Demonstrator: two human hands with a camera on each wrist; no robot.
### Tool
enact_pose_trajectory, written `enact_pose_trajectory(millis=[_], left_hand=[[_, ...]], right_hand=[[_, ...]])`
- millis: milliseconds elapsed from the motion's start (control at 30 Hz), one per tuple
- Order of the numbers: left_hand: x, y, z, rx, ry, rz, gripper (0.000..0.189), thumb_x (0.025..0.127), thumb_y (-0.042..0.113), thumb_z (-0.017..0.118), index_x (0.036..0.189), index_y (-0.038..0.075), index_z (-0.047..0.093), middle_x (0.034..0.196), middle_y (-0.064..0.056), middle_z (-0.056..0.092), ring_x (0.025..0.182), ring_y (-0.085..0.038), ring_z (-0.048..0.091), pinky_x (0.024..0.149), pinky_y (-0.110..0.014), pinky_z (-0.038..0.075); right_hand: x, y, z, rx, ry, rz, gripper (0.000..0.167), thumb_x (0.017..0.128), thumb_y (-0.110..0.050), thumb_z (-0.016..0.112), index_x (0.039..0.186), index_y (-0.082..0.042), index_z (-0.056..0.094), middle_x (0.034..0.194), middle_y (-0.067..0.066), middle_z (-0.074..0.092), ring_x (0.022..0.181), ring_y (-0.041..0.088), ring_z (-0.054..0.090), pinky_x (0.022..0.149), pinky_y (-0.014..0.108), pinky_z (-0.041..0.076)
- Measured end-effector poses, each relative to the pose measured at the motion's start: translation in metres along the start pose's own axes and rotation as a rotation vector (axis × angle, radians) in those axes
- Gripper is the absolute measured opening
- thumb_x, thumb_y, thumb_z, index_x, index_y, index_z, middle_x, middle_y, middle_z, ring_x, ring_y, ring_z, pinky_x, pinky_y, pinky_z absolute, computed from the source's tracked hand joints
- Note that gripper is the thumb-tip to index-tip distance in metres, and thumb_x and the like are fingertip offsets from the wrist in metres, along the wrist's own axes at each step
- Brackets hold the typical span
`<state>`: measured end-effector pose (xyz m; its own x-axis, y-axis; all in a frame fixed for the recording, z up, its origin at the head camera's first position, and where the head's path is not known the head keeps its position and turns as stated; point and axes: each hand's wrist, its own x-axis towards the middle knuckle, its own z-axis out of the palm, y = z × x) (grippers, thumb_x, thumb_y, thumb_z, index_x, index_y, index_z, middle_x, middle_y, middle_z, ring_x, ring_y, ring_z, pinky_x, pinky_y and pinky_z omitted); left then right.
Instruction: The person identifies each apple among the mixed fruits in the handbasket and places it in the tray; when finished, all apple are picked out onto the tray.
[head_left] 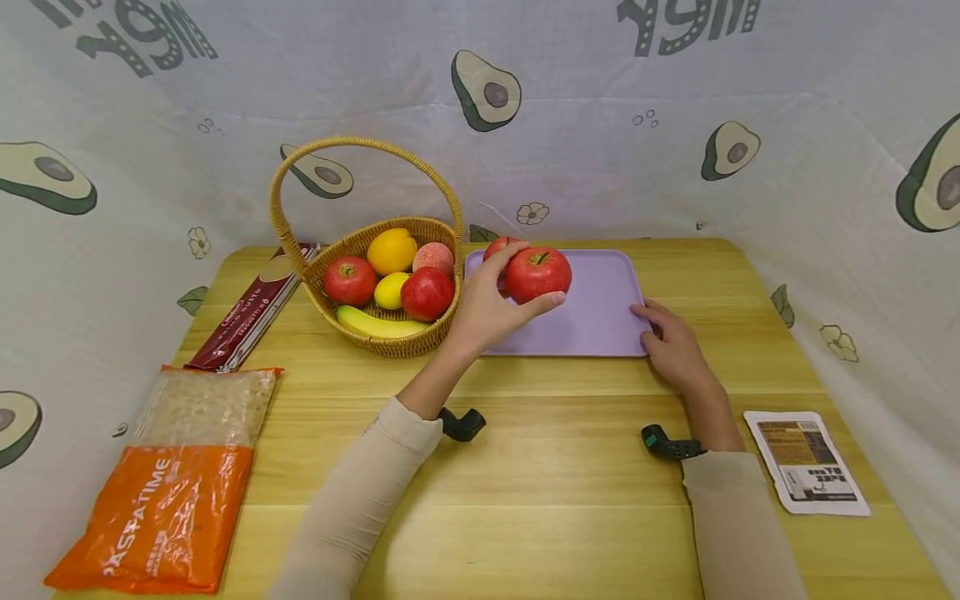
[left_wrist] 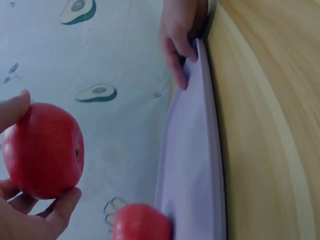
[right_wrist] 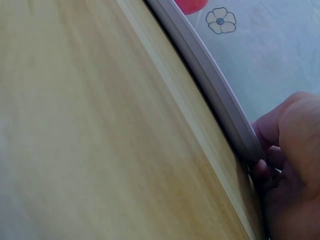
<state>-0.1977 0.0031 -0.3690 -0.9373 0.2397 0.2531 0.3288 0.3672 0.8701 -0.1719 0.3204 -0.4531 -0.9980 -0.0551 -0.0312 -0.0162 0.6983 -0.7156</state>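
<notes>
My left hand grips a red apple between thumb and fingers, up above the left part of the lilac tray. In the left wrist view that apple hangs apart from the tray, its side turned to the camera. A second red apple sits on the tray's left end; in the head view my left hand and the held apple partly cover it. At the tray's right edge, my right hand pinches the rim near the front corner.
Left of the tray stands a wicker basket with a tall handle and several fruits, a banana among them. A dark red packet and an orange pasta bag lie at the left. A white packet lies at the right.
</notes>
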Motion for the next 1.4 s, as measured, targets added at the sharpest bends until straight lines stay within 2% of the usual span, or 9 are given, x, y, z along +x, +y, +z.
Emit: enact_pose_trajectory(millis=[200, 433, 633, 767, 1067, 1233, 1400], left_hand=[[0.019, 0.003, 0.034, 0.000, -0.011, 0.013, 0.080, 0.082, 0.051, 0.084, 0.150, 0.025, 0.051, 0.140, -0.001, 0.056, 0.122, -0.015, 0.055, 0.098, -0.032, 0.057], [0.041, -0.001, 0.070, -0.023, -0.017, -0.097, 0.085, 0.085, 0.046, 0.083, 0.156, 0.026, 0.043, 0.150, 0.000, 0.055, 0.134, -0.020, 0.052, 0.107, -0.037, 0.052], [0.060, -0.011, 0.094, -0.014, -0.011, -0.139, 0.082, 0.085, 0.042, 0.084, 0.155, 0.026, 0.043, 0.149, 0.001, 0.055, 0.132, -0.019, 0.052, 0.106, -0.037, 0.053], [0.070, -0.019, 0.104, 0.031, 0.015, -0.145, 0.082, 0.085, 0.041, 0.084, 0.155, 0.026, 0.044, 0.147, -0.001, 0.056, 0.132, -0.019, 0.052, 0.106, -0.037, 0.052], [0.078, -0.041, 0.128, 0.019, 0.050, -0.129, 0.080, 0.088, 0.026, 0.083, 0.157, 0.022, 0.042, 0.156, -0.002, 0.049, 0.141, -0.021, 0.048, 0.118, -0.041, 0.041], [0.079, -0.050, 0.130, 0.023, 0.080, -0.168, 0.082, 0.088, 0.025, 0.082, 0.158, 0.019, 0.040, 0.157, -0.003, 0.048, 0.141, -0.024, 0.048, 0.118, -0.043, 0.042], [0.082, -0.051, 0.127, 0.059, 0.042, -0.192, 0.084, 0.089, 0.030, 0.081, 0.159, 0.018, 0.036, 0.160, -0.002, 0.046, 0.144, -0.024, 0.046, 0.121, -0.044, 0.039]], right_hand=[[0.001, 0.000, 0.001, -0.005, -0.002, 0.020, 0.051, 0.104, -0.005, 0.039, 0.154, 0.002, 0.043, 0.168, 0.025, 0.023, 0.154, 0.051, 0.021, 0.121, 0.067, 0.023], [0.001, 0.001, 0.001, 0.001, -0.010, 0.033, 0.052, 0.104, -0.006, 0.037, 0.155, 0.000, 0.041, 0.169, 0.023, 0.021, 0.154, 0.051, 0.019, 0.121, 0.068, 0.024], [0.001, 0.002, 0.000, -0.016, -0.006, 0.028, 0.051, 0.104, -0.006, 0.038, 0.155, 0.001, 0.042, 0.168, 0.025, 0.022, 0.154, 0.051, 0.020, 0.121, 0.068, 0.023], [0.003, 0.003, 0.000, -0.015, -0.001, 0.017, 0.051, 0.103, -0.005, 0.039, 0.154, 0.002, 0.044, 0.168, 0.025, 0.024, 0.153, 0.051, 0.022, 0.121, 0.067, 0.024], [0.002, 0.003, 0.001, -0.011, 0.006, 0.012, 0.050, 0.103, -0.004, 0.040, 0.152, 0.003, 0.045, 0.167, 0.026, 0.026, 0.153, 0.051, 0.023, 0.121, 0.067, 0.025], [0.002, 0.003, 0.000, -0.011, 0.009, 0.009, 0.050, 0.102, -0.003, 0.040, 0.152, 0.003, 0.045, 0.166, 0.026, 0.026, 0.153, 0.051, 0.023, 0.122, 0.066, 0.023], [0.002, 0.003, 0.000, -0.013, 0.003, 0.013, 0.050, 0.102, -0.003, 0.040, 0.152, 0.004, 0.045, 0.166, 0.027, 0.025, 0.153, 0.051, 0.023, 0.122, 0.066, 0.022]])
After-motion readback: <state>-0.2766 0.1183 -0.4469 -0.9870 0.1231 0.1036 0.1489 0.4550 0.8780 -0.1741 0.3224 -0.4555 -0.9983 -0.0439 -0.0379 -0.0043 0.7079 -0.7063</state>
